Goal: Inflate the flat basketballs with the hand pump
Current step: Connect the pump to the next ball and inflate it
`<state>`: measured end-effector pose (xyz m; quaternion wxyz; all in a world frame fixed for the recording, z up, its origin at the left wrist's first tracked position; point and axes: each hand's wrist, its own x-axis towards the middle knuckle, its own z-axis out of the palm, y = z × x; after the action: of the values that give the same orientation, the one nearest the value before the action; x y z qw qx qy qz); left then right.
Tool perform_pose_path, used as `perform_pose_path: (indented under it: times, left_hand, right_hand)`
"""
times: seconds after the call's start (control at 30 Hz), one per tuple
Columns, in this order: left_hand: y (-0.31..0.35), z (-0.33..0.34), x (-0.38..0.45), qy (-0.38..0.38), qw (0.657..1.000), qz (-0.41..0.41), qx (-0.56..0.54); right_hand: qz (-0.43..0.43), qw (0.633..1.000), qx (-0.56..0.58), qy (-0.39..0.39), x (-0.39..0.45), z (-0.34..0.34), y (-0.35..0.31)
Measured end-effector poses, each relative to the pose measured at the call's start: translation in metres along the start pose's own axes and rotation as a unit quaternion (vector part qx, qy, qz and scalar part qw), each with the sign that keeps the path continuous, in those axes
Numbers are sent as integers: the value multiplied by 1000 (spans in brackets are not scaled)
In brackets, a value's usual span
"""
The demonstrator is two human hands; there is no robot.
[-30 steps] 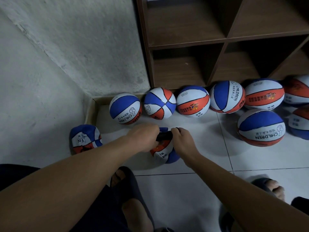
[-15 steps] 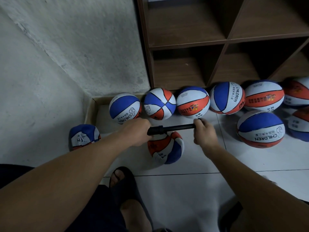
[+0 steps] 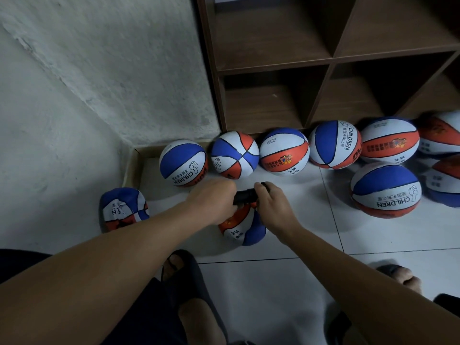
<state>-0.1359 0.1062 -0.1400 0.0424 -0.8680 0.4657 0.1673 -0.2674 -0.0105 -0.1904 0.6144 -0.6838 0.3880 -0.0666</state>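
Observation:
A black hand pump [image 3: 245,196] lies level between my two hands, pushed in so only a short stretch of it shows. My left hand [image 3: 212,201] grips the pump's barrel and my right hand [image 3: 271,206] grips its handle end. Right under them on the white tiles sits a partly flat red, white and blue basketball [image 3: 242,229]; where the pump meets it is hidden by my hands. A crumpled flat ball [image 3: 123,209] lies to the left by the wall.
Several round inflated balls line the foot of a brown wooden shelf unit [image 3: 331,58], among them one [image 3: 183,163] at the left and one [image 3: 385,190] at the right. A shallow cardboard tray [image 3: 132,165] sits in the corner. My sandalled feet [image 3: 179,267] are below.
My right hand has pushed the pump handle in toward my left hand, closing the pump after it was drawn out half a second ago. The ball stays in place.

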Motion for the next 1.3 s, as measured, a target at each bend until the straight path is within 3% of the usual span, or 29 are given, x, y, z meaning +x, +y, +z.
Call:
perform_pose_path:
  times: [0.27,0.5,0.7,1.0,1.3]
  left_hand:
    - [-8,-1,1,-11,1000,1,-12]
    - [-39,0,3,-39,999,-18,-7]
    - [-26,-2,5,-39,999,-1,3]
    - [-5,6,2,-34,999,-6,-5]
    - [-6,2,0,-61,998,4,-28]
  right_hand:
    - [26,999,30,-36,10,-14,4]
    - [94,993,60,39,28,-66,24]
    - [77,993,20,83,15,-24,18]
    - [15,999,-24,25,-3,10,-1]
    - [-3,999,-49,-21,3,-3,4]
